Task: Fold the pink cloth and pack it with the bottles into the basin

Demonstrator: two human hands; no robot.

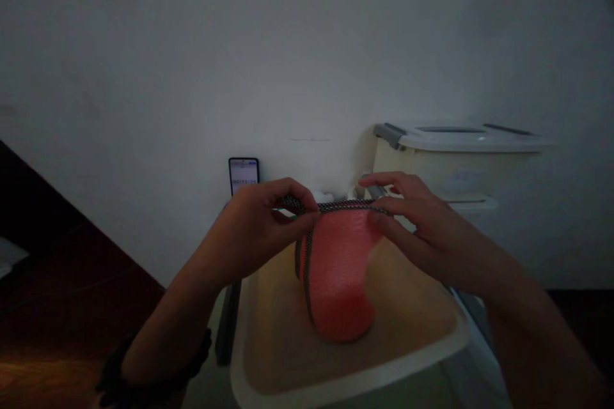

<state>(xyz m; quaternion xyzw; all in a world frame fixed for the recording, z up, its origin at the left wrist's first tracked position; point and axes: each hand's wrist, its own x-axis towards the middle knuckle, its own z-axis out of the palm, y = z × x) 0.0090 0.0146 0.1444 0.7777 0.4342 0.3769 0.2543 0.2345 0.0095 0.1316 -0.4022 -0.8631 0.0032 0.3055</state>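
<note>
A pink fabric piece (pixel 336 275) with a dark patterned band along its top edge hangs over a cream plastic tub (pixel 268 339). My left hand (pixel 261 223) pinches the left end of the band, fingers closed on it. My right hand (pixel 417 214) holds the right end, with its fingers curled over the band and the pink cloth. The cloth's lower end rests inside the tub.
A phone (pixel 244 174) with a lit screen leans upright against the white wall behind the tub. A cream storage box with a grey-latched white lid (pixel 460 140) stands at the right. Dark wooden floor (pixel 57 307) lies at the left. The room is dim.
</note>
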